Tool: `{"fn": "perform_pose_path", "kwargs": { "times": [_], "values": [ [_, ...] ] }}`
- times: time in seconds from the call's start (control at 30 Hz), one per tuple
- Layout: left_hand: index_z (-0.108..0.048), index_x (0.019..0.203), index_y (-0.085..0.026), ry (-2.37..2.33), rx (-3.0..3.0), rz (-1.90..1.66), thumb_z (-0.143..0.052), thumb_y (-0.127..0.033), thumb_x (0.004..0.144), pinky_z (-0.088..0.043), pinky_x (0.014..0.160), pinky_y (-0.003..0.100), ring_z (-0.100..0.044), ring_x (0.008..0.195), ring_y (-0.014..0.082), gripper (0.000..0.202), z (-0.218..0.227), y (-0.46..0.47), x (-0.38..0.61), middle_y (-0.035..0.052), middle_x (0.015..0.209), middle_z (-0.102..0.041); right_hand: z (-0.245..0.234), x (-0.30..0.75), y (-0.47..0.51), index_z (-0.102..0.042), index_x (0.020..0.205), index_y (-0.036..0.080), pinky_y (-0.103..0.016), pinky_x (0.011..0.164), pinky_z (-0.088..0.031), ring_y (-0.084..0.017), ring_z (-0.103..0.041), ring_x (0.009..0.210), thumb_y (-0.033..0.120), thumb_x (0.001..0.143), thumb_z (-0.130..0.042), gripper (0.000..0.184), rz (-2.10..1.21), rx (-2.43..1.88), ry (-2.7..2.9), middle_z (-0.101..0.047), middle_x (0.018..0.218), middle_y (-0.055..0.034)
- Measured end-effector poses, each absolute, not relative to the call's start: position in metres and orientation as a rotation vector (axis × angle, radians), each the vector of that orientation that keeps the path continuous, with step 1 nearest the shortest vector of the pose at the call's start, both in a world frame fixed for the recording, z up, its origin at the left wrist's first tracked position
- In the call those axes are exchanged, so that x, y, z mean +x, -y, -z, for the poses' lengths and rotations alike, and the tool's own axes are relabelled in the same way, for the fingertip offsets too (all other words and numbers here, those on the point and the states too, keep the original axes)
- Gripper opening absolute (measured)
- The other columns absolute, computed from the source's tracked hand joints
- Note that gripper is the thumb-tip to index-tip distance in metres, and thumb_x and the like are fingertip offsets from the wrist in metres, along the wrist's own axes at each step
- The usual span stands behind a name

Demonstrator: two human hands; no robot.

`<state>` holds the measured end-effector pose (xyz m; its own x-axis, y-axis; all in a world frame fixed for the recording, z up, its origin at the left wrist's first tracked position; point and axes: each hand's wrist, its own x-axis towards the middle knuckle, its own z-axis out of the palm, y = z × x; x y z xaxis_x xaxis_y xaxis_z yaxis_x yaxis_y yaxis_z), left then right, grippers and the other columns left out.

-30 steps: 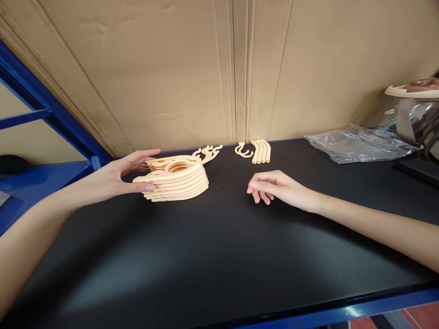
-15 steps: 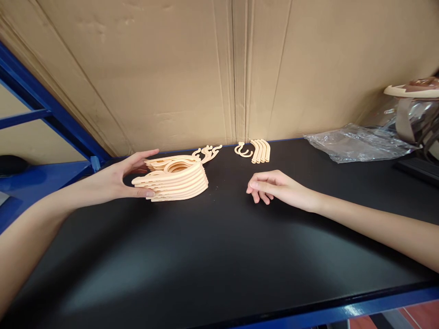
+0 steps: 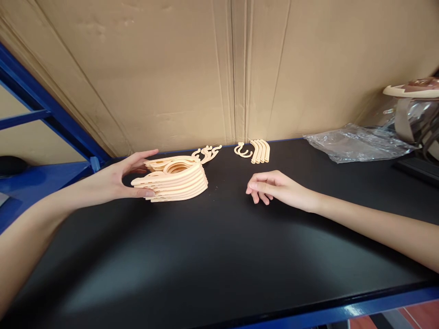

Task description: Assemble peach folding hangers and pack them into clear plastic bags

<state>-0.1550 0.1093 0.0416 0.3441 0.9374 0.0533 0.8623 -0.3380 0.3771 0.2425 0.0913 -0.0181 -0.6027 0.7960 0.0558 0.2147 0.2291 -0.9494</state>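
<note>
My left hand (image 3: 118,180) is around the left end of a neat stack of cream plastic hanger pieces (image 3: 180,185) on the black tabletop. Its thumb lies along the near side and the fingers reach along the far side. Several small hooks (image 3: 207,153) lie behind the stack. My right hand (image 3: 269,187) is over the table's middle, apart from every piece, fingers loosely curled and spaced, nothing seen in them. Beyond it lie a few more hooks (image 3: 243,151) and a row of short curved cream tubes (image 3: 261,151).
Brown cardboard (image 3: 164,77) stands upright along the table's back edge. On the right are a crumpled clear plastic bag (image 3: 356,142) and, behind it, a bagged brown and cream object (image 3: 411,93). A blue metal frame (image 3: 51,114) rises on the left.
</note>
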Motion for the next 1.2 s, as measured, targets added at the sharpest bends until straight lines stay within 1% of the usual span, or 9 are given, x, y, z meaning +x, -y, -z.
{"fn": "perform_pose_path", "kwargs": {
  "times": [0.1, 0.2, 0.3, 0.4, 0.5, 0.7, 0.9, 1.07, 1.2],
  "values": [
    [-0.019, 0.15, -0.026, -1.573, 2.497, -0.342, -0.066, -0.06, 0.079, -0.045, 0.096, 0.05, -0.05, 0.126, 0.0274, 0.092, -0.04, -0.113, -0.162, 0.0079, 0.144, -0.047, 0.018, 0.242, -0.091, -0.065, 0.087, 0.015, -0.022, 0.056, -0.042, -0.008, -0.052, 0.058, 0.047, 0.092, -0.054, 0.034, -1.386, -0.927, 1.957, -0.064, 0.072, -0.0007],
    [-0.02, 0.15, -0.021, -1.57, 2.77, -0.528, -0.067, -0.058, 0.079, -0.042, 0.096, 0.058, -0.036, 0.135, 0.0368, 0.093, -0.044, -0.103, -0.146, 0.0132, 0.152, -0.033, 0.018, 0.242, -0.09, -0.065, 0.086, 0.015, -0.022, 0.056, -0.041, -0.008, -0.052, 0.059, 0.047, 0.092, -0.054, 0.034, -1.393, -0.922, 1.951, -0.064, 0.072, -0.0006],
    [-0.027, 0.147, -0.013, -1.513, 3.038, -0.893, -0.063, -0.046, 0.088, -0.022, 0.11, 0.061, -0.019, 0.143, 0.0362, 0.077, -0.05, -0.075, -0.099, 0.0161, 0.153, -0.03, 0.019, 0.242, -0.091, -0.065, 0.086, 0.015, -0.022, 0.056, -0.041, -0.008, -0.052, 0.059, 0.047, 0.092, -0.054, 0.034, -1.387, -0.923, 1.951, -0.065, 0.073, -0.0008],
    [-0.037, 0.141, -0.014, -1.154, 3.206, -0.93, -0.06, -0.036, 0.092, -0.025, 0.115, 0.052, -0.028, 0.141, 0.0299, 0.059, -0.043, -0.042, -0.048, 0.0141, 0.146, -0.041, 0.019, 0.242, -0.092, -0.065, 0.086, 0.015, -0.022, 0.056, -0.041, -0.008, -0.052, 0.058, 0.047, 0.092, -0.054, 0.034, -1.381, -0.916, 1.953, -0.064, 0.072, -0.0005],
    [-0.039, 0.142, -0.018, -0.885, 3.144, -0.574, -0.051, -0.031, 0.096, -0.035, 0.113, 0.04, -0.035, 0.139, 0.0244, 0.049, -0.021, -0.023, -0.021, 0.01, 0.145, -0.045, 0.019, 0.241, -0.092, -0.065, 0.087, 0.015, -0.022, 0.057, -0.043, -0.008, -0.052, 0.057, 0.046, 0.092, -0.053, 0.034, -1.358, -0.904, 1.964, -0.064, 0.072, -0.0002],
    [-0.043, 0.14, -0.023, -0.993, 2.859, -0.421, -0.046, -0.037, 0.097, -0.043, 0.107, 0.043, -0.041, 0.135, 0.0255, 0.045, 0.017, -0.033, -0.015, 0.0079, 0.146, -0.045, 0.021, 0.239, -0.092, -0.064, 0.087, 0.016, -0.022, 0.056, -0.042, -0.008, -0.052, 0.057, 0.046, 0.092, -0.053, 0.033, -1.328, -0.936, 1.969, -0.064, 0.072, 0.0002],
    [-0.049, 0.135, -0.021, -1.062, 2.815, -0.452, -0.047, -0.036, 0.096, -0.042, 0.108, 0.045, -0.044, 0.132, 0.0264, 0.042, 0.018, -0.045, -0.003, 0.0092, 0.143, -0.048, 0.017, 0.232, -0.103, -0.062, 0.087, 0.017, -0.023, 0.056, -0.043, -0.008, -0.053, 0.054, 0.044, 0.093, -0.05, 0.029, -1.244, -0.983, 2.119, -0.065, 0.074, 0.0007],
    [-0.051, 0.133, -0.016, -1.085, 2.798, -0.36, -0.046, -0.035, 0.096, -0.043, 0.108, 0.044, -0.044, 0.132, 0.0262, 0.042, 0.014, -0.049, 0.005, 0.0107, 0.143, -0.049, 0.005, 0.215, -0.13, -0.063, 0.088, 0.018, -0.025, 0.059, -0.041, -0.012, -0.059, 0.062, 0.029, 0.093, -0.049, 0.019, -0.467, -1.099, 2.395, -0.066, 0.072, 0.0003],
    [-0.048, 0.136, -0.018, -1.06, 2.814, -0.394, -0.044, -0.036, 0.097, -0.041, 0.109, 0.044, -0.041, 0.135, 0.0252, 0.043, 0.019, -0.052, 0.001, 0.0086, 0.145, -0.046, 0.005, 0.197, -0.162, -0.065, 0.112, 0.013, -0.034, 0.075, -0.044, -0.024, -0.061, 0.094, 0.023, 0.095, -0.044, 0.028, 0.136, -0.995, 2.618, -0.067, 0.106, -0.0108]
  ]
}}
